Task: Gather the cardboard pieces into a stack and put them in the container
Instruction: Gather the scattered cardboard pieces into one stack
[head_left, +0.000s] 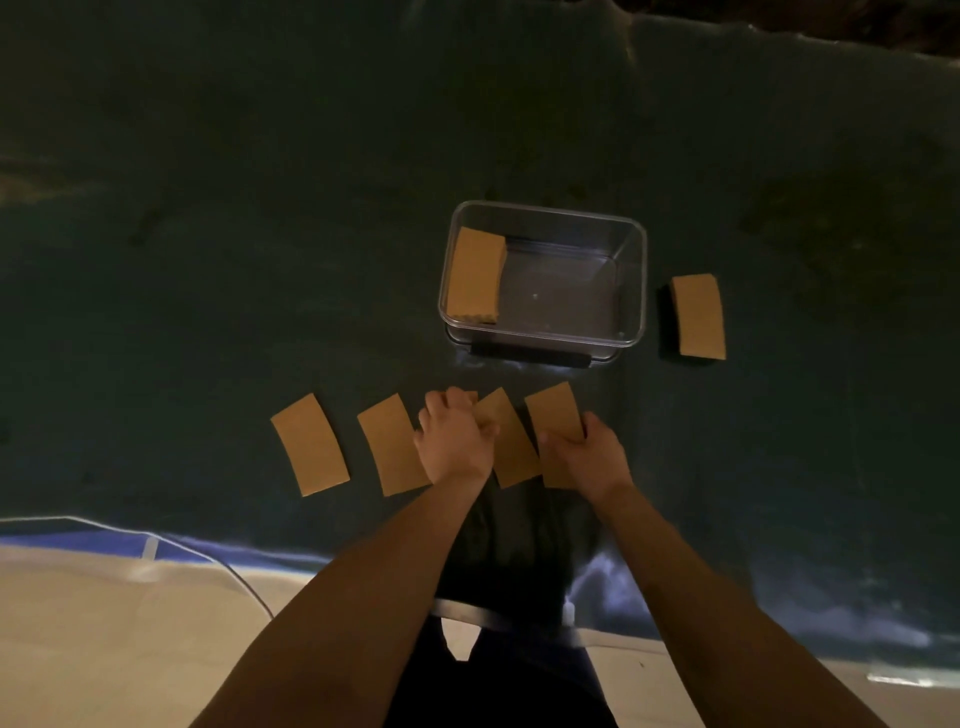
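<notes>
**Both hands on the near row, one stack already boxed**

- Bench (260, 260): dark cover, dimly lit; far edge runs out of view at the top right, near edge is pale below the forearms. Surface detail is hard to make out.
- Container (631, 270): clear, lidless, mid-bench toward the far side, within reach of the row. A boxed stack (475, 273) lies against its left wall, leaving the right part of the floor free, probably for the next batch.
- Side stack (697, 317): just right of the container, apart from it; the layer count is not readable.
- Near row: leftmost piece (310, 444) and second piece (390, 444) lie flat and untouched, well apart from each other.
- Left hand (453, 441): curled, fingers pressing on the middle piece (511, 441), apparently to slide it. A corner of cardboard shows past the knuckles; whether that is a separate piece, I cannot tell.
- Right hand (584, 452): closed on the near end of the right piece (555, 415), thumb on top, likely lifting it; its lower part is hidden.
</notes>
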